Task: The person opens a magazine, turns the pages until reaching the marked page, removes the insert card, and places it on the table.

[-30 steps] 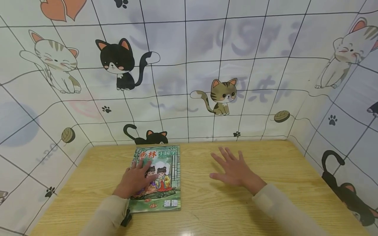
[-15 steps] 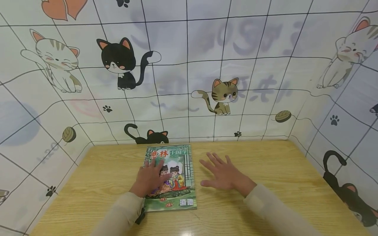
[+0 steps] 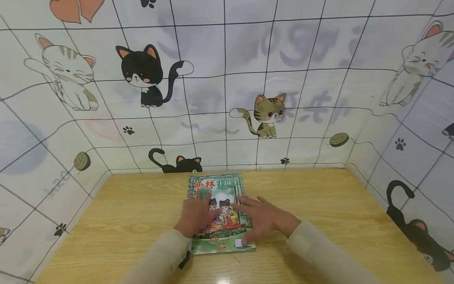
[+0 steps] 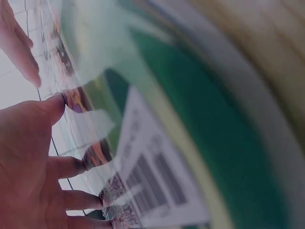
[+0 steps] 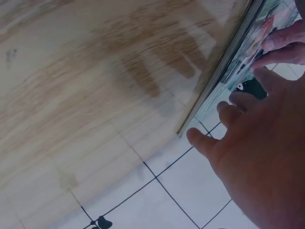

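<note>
A green illustrated magazine point(image 3: 224, 191) lies flat on the wooden table. On the left part of its cover rests my left hand point(image 3: 195, 215), fingers straight and spread. My right hand point(image 3: 264, 219), also with spread fingers, reaches over the magazine's right edge; whether it touches the cover is unclear. In the left wrist view, the left hand's fingertips point(image 4: 56, 107) press on the glossy cover, whose barcode label point(image 4: 152, 176) is close to the camera. The right wrist view has the right hand point(image 5: 267, 148) beside the magazine's edge point(image 5: 217, 83), with fingers extended.
The pale wooden table point(image 3: 319, 197) extends to both sides of the magazine. Behind and beside it hangs a white gridded wall covering point(image 3: 213, 90) printed with cats, paw prints and yarn balls.
The magazine has slid to the right across the table under my left hand. My right hand has moved left, from bare table to over the magazine's right edge.
</note>
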The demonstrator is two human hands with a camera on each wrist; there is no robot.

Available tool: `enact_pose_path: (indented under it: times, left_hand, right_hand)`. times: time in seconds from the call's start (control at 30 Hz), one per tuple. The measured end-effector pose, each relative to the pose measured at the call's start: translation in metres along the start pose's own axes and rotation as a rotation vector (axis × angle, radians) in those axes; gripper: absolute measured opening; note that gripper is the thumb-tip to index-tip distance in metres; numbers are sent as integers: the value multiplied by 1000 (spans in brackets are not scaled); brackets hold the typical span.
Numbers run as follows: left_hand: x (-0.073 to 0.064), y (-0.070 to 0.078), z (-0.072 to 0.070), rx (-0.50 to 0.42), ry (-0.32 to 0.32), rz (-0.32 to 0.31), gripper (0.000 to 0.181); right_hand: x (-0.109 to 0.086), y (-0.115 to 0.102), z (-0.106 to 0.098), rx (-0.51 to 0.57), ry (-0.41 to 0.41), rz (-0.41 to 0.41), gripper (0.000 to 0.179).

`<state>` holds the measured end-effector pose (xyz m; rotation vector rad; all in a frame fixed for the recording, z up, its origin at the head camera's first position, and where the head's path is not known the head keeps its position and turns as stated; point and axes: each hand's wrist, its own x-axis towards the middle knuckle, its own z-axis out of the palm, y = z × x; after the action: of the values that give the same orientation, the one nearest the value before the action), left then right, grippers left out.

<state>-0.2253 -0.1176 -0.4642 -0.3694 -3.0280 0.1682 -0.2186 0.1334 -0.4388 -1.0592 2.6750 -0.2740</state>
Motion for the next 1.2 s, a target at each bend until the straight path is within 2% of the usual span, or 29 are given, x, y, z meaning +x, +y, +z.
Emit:
enact_pose_path:
  times: [0.27, 0.43, 0.53, 0.67, 0.77, 0.9, 1.0, 1.2]
  left_hand:
    - [2, 13, -1, 38, 0, 49, 79]
    - [-1, 10, -6, 52, -24, 130, 81]
    - [-4, 4, -7, -1, -67, 191, 79]
    - [-9, -5, -7, -169, -112, 282, 73]
    - [-13, -9, -5, -251, -119, 350, 72]
    - [-18, -12, -2, -255, -112, 414, 75]
    - [-22, -13, -2, -248, -136, 446, 80]
    - [-25, -13, -3, -261, -170, 471, 82]
  right_hand:
    - [-6, 9, 0, 44, -84, -6, 113]
    - [-11, 16, 1, 73, -94, -4, 115]
    - [-15, 20, 2, 88, -91, -4, 116]
    - [-21, 28, 2, 88, -79, -15, 117]
    - [-26, 33, 2, 100, -72, -23, 117]
    - [-32, 38, 2, 131, -65, -35, 117]
    - [-35, 41, 3, 147, -58, -46, 117]
    - [-39, 44, 2, 164, -55, -62, 116]
